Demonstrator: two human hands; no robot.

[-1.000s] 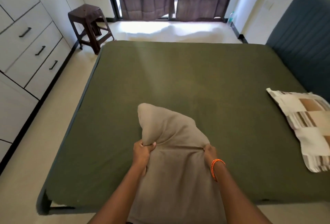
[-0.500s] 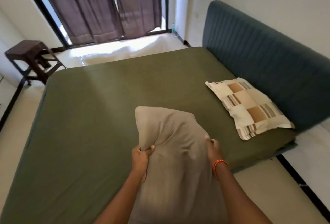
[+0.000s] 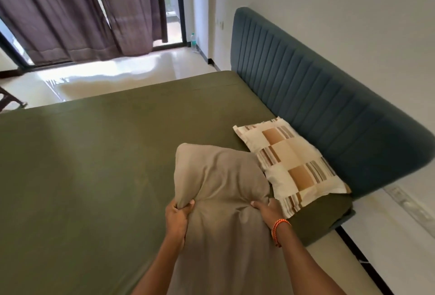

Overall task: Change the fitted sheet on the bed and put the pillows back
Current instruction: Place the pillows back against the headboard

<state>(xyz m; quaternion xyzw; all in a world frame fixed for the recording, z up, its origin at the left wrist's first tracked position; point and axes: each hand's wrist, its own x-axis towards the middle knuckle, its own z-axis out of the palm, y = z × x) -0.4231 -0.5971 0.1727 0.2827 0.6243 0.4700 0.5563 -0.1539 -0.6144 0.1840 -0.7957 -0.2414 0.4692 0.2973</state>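
At the head end of the bed, on its near side, the person stands holding a plain beige pillow [image 3: 223,191] up in front of the body. The left hand [image 3: 177,218] has its fingers curled into a bunch of the pillow's cloth at its left edge; the right hand [image 3: 267,211] has fingers bent into the cloth at the right edge, beside an orange wrist band [image 3: 277,231]. A grip on both edges keeps the soft pillow spread and steerable, which in my judgement suits laying it flat rather than dropping it.

The green fitted sheet [image 3: 98,165] lies smooth and taut across the mattress, with its near corner at the headboard pulled over, so the sheet change appears done. A checked pillow [image 3: 292,160] already lies flat against the padded blue headboard [image 3: 317,111], just right of the held pillow, whose upper corner overlaps it in this view; whether they touch I cannot tell.

The bare stretch of sheet along the headboard beyond the checked pillow looks the likely resting place. The risk is nudging the checked pillow askew.
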